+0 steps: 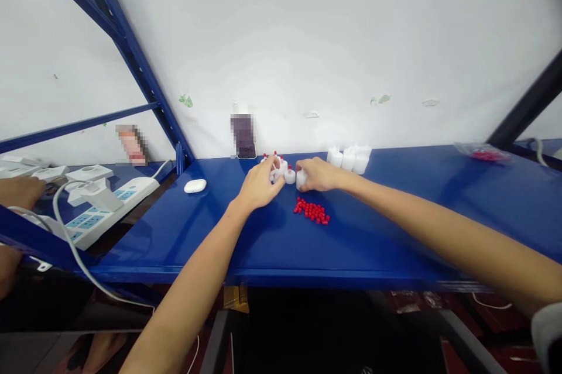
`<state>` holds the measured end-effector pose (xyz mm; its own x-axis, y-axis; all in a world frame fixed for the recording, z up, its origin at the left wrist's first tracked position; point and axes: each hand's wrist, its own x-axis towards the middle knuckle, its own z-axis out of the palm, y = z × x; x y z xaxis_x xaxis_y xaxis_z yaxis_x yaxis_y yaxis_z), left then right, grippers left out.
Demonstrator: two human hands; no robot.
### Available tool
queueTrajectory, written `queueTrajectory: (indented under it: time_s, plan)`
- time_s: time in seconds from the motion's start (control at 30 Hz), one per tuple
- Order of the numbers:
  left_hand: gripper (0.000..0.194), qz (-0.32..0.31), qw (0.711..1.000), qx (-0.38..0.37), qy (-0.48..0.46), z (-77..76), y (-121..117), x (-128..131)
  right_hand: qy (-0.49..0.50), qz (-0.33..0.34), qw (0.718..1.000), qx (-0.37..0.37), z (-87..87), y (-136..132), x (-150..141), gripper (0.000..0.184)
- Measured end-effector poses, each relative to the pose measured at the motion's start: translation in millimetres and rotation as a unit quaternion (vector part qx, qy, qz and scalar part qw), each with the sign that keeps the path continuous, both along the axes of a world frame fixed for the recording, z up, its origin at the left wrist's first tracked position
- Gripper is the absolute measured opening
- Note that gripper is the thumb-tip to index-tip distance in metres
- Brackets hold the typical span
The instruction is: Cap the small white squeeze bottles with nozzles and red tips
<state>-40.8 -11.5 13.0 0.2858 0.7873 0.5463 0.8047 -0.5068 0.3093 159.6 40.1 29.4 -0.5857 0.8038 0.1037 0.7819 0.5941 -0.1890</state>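
My left hand [260, 184] is closed, with thumb and fingers around a small white bottle [275, 175] that they partly hide. Beside and behind it stand several white bottles with red caps, one capped bottle [290, 176] being between my two hands. My right hand [319, 174] grips another small white bottle [301, 180] standing near the capped ones; its top is covered by my fingers. Just in front of my hands lies a loose pile of small red caps [312, 210] on the blue table [272, 245].
Several more white bottles [348, 159] stand against the wall. A clear bag [482, 153] with red pieces lies far right. A phone [243, 135] leans on the wall; a white earbud case [195, 186] lies left. Beyond the blue frame are a power strip [91, 221] and another person's hand [24, 189].
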Motion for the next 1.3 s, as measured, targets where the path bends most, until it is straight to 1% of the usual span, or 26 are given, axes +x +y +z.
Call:
queueTrajectory:
  time_s: [0.03, 0.1, 0.13, 0.2, 0.27, 0.33, 0.4, 0.5, 0.63, 0.77, 0.9, 1.0, 1.07, 1.1, 1.2, 1.3]
  plan:
    - [0.022, -0.009, 1.0, -0.007, -0.001, -0.8, 0.3, 0.4, 0.035, -0.007, 0.999, 0.004, 1.2, -0.3, 0.7, 0.047]
    - [0.028, -0.023, 1.0, -0.017, -0.012, -2.3, 0.5, 1.3, 0.145, -0.024, 0.989, 0.002, 5.3, -1.9, 0.6, 0.044]
    - [0.032, -0.03, 0.999, -0.02, -0.021, -3.0, 0.5, 1.7, 0.21, -0.026, 0.977, -0.012, 7.7, -3.4, -0.4, 0.044]
    - [0.038, -0.039, 0.998, -0.025, -0.041, -4.0, 0.5, 2.4, 0.324, -0.01, 0.944, -0.059, 11.7, -7.8, -4.7, 0.046]
    - [0.043, -0.048, 0.996, -0.03, -0.064, -4.8, 1.3, 2.4, 0.388, 0.018, 0.915, -0.111, 12.9, -13.2, -11.4, 0.044]
    - [0.048, -0.056, 0.994, -0.041, -0.089, -5.4, 2.9, 1.2, 0.409, 0.032, 0.901, -0.138, 10.6, -18.7, -19.2, 0.042]
    - [0.053, -0.059, 0.991, -0.053, -0.107, -5.9, 4.9, -0.7, 0.416, 0.033, 0.897, -0.144, 6.3, -23.3, -26.5, 0.041]
    - [0.055, -0.05, 0.991, -0.061, -0.111, -5.9, 6.2, -3.2, 0.419, 0.03, 0.899, -0.126, 1.5, -28.9, -34.0, 0.043]
    - [0.047, -0.042, 0.993, -0.046, -0.102, -3.9, 4.0, -2.7, 0.384, 0.023, 0.921, -0.066, 4.2, -34.8, -35.8, 0.041]
    - [0.04, -0.065, 0.993, -0.021, -0.097, -1.3, 1.7, 0.5, 0.342, 0.016, 0.939, -0.032, 9.0, -35.8, -31.9, 0.039]
    - [0.038, -0.075, 0.993, -0.021, -0.088, -1.3, 2.1, 1.7, 0.28, 0.003, 0.96, -0.025, 11.5, -35.3, -26.4, 0.039]
    - [0.041, -0.077, 0.995, -0.041, -0.044, -3.6, 2.8, 0.3, 0.191, 0.011, 0.98, -0.049, 18.1, -35.8, -19.0, 0.045]
    - [0.043, -0.076, 0.996, -0.049, -0.013, -5.5, 2.9, -1.0, 0.145, 0.02, 0.987, -0.063, 24.2, -34.0, -10.7, 0.049]
    - [0.043, -0.071, 0.996, -0.051, -0.004, -6.3, 2.9, -1.6, 0.138, 0.023, 0.988, -0.066, 26.8, -32.1, -5.6, 0.049]
    - [0.039, -0.034, 0.998, -0.05, 0.003, -7.6, 3.2, -2.4, 0.175, 0.009, 0.981, -0.082, 28.6, -25.3, 10.8, 0.045]
    - [0.036, -0.01, 0.999, -0.046, -0.004, -8.4, 4.1, -2.0, 0.245, -0.032, 0.961, -0.122, 22.0, -23.3, 21.5, 0.043]
